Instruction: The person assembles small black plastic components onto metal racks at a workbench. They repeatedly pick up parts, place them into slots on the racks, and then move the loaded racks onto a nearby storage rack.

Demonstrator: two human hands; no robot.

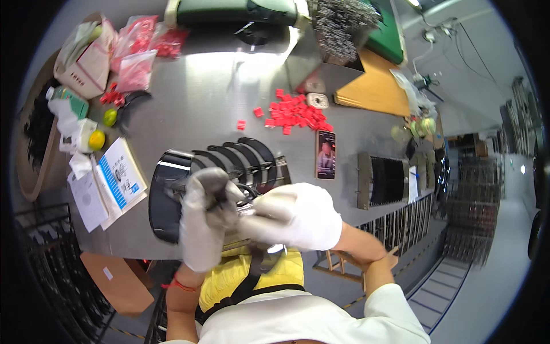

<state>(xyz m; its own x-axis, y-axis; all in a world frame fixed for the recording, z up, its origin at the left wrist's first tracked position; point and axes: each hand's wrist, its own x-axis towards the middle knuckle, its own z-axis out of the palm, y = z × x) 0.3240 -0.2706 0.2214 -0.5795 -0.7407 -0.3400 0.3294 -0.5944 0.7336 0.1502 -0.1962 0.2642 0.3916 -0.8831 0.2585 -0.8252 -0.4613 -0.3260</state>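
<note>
Both my hands wear white gloves and meet close to my chest over the table's near edge. My left hand (205,221) is closed around a curved black plastic part (220,198) that sticks up between its fingers. My right hand (298,215) pinches the same part from the right side. Just behind them, a row of several curved black parts (240,155) stands in a black tray (166,195).
Small red pieces (295,113) lie scattered mid-table beside a phone (325,153) with a lit screen. Bags of red pieces (137,49), a cardboard box (86,57), papers (112,180), and yellow-green round objects (97,139) sit left. Another rack of black parts (385,180) is right.
</note>
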